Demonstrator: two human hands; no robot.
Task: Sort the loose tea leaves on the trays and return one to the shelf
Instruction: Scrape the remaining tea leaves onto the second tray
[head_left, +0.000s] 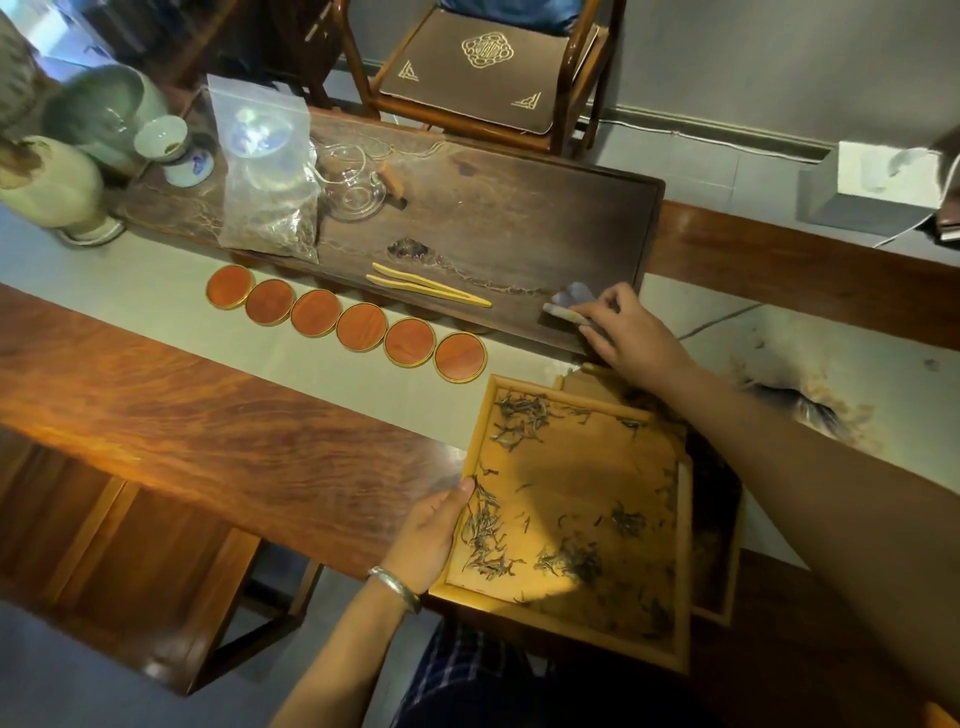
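I have a single wide-angle view from the head, looking forward and steeply down, close over the near edge of the table (156, 405), with a chair (483, 73) at the frame's top.

Your top tray (670, 525) lies stacked on a second tray (719, 582) before you; six coasters (362, 328) line up behind-left, tongs (428, 285) beyond them on the tea board (519, 218).
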